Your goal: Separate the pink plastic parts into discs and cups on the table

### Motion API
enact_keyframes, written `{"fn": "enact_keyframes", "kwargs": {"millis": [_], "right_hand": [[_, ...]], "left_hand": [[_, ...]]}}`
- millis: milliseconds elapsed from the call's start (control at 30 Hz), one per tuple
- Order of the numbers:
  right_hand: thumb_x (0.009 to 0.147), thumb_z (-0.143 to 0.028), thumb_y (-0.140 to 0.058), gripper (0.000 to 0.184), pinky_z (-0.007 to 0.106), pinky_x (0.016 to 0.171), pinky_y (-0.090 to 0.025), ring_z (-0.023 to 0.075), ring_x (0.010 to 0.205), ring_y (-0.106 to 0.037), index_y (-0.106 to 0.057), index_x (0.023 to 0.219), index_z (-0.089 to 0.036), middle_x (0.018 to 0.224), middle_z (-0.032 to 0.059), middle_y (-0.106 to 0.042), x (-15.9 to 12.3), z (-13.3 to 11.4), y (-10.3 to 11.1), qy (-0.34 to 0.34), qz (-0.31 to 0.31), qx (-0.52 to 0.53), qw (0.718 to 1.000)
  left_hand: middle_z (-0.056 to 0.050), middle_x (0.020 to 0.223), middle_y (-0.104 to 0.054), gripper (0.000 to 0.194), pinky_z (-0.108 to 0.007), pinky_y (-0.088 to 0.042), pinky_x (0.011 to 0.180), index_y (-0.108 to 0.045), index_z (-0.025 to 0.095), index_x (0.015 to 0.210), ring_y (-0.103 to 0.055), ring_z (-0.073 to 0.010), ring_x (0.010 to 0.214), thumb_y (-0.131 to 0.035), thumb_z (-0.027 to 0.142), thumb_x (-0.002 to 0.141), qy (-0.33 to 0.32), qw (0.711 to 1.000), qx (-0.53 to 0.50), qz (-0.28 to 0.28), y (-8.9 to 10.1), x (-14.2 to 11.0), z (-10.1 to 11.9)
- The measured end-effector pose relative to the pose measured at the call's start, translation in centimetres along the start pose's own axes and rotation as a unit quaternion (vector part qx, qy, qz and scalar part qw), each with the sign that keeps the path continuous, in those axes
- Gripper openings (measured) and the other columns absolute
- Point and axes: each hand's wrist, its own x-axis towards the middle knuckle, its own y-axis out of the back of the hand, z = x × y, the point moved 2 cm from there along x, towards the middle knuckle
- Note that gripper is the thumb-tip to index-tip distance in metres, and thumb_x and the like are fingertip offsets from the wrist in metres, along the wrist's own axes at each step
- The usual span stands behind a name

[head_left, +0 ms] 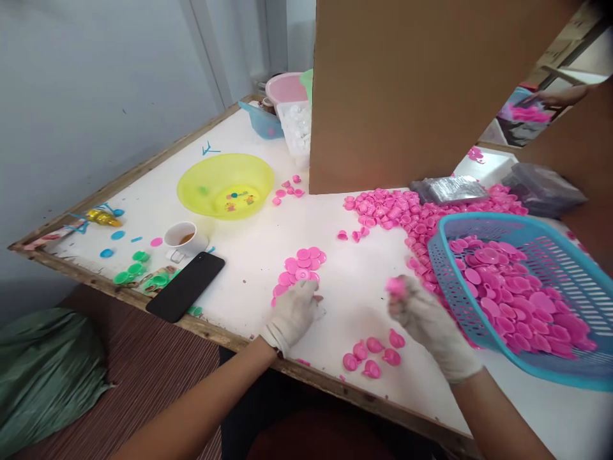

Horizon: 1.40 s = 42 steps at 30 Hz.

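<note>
My left hand (293,314), in a white glove, rests low over the table at the near edge of a loose group of flat pink toy saucers (303,263). Its fingers are curled together, and anything in them is hidden. My right hand (426,322), also gloved and slightly blurred, pinches a small pink toy cup (396,287) above the table. Between my hands and nearer me sit several pink cups (374,345), some seemingly resting on saucers. To the right of my right hand, a blue basket (483,326) holds many pink saucers (520,303).
A pile of pink cups (387,207) lies before a tall cardboard sheet (407,89). Leftward are a yellow basin (201,185), a white mug (172,239), a black phone (186,286) and green pieces (129,273). Clear plastic packets (453,190) lie behind the basket. Another person's hand (550,98) shows far right.
</note>
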Motion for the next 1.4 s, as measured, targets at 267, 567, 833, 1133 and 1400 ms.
{"fn": "enact_keyframes", "kwargs": {"millis": [267, 567, 833, 1133, 1400], "right_hand": [[0.073, -0.024, -0.052, 0.005, 0.026, 0.052, -0.035, 0.0122, 0.055, -0.045, -0.057, 0.074, -0.022, 0.061, -0.002, -0.049, -4.6, 0.4, 0.9, 0.051, -0.023, -0.34, 0.939], [0.073, -0.01, -0.045, 0.021, 0.027, 0.072, -0.036, 0.0152, 0.077, -0.053, -0.063, 0.077, -0.019, 0.08, 0.0032, -0.058, 0.5, 2.7, -4.7, 0.111, -0.119, -0.672, 0.722], [0.078, -0.022, -0.045, 0.014, 0.023, 0.06, -0.041, 0.0116, 0.064, -0.054, -0.058, 0.078, -0.019, 0.07, -0.0009, -0.058, 0.8, 0.7, -7.7, 0.066, -0.138, -0.392, 0.907], [0.076, -0.027, -0.05, 0.011, 0.018, 0.039, -0.033, 0.0078, 0.043, -0.051, -0.048, 0.069, -0.018, 0.051, -0.0055, -0.049, 1.4, 4.6, -4.6, -0.118, -0.092, -0.334, 0.931], [0.082, -0.042, -0.049, 0.023, 0.017, 0.038, -0.036, 0.009, 0.042, -0.055, -0.048, 0.086, -0.019, 0.054, -0.003, -0.058, 2.3, 4.7, -4.4, -0.212, -0.193, -0.314, 0.905]], "left_hand": [[-0.009, 0.095, -0.053, 0.014, -0.029, -0.043, 0.075, -0.056, 0.015, 0.089, -0.054, -0.0194, 0.088, -0.044, 0.017, 0.082, 0.021, 0.984, 0.176, -0.021, 2.1, 1.5, -1.6], [-0.011, 0.098, -0.057, 0.019, -0.032, -0.044, 0.075, -0.053, 0.015, 0.097, -0.056, -0.0214, 0.089, -0.044, 0.014, 0.081, 0.024, 0.985, 0.171, -0.003, 1.1, 0.9, -2.3], [0.003, 0.057, -0.054, 0.006, -0.022, -0.045, 0.054, -0.049, 0.018, 0.072, -0.055, -0.0102, 0.054, -0.047, 0.016, 0.077, 0.051, 0.949, -0.307, -0.039, 0.0, -0.8, 1.6], [0.005, 0.048, -0.052, 0.005, -0.02, -0.042, 0.038, -0.044, 0.017, 0.083, -0.051, -0.0093, 0.037, -0.048, 0.019, 0.081, 0.212, 0.857, -0.433, -0.183, -4.5, -0.8, 3.1], [0.002, 0.05, -0.058, 0.021, -0.024, -0.049, 0.043, -0.045, 0.016, 0.084, -0.056, -0.0116, 0.041, -0.061, 0.027, 0.076, 0.243, 0.833, -0.428, -0.251, -5.2, 0.8, 2.2]]}}
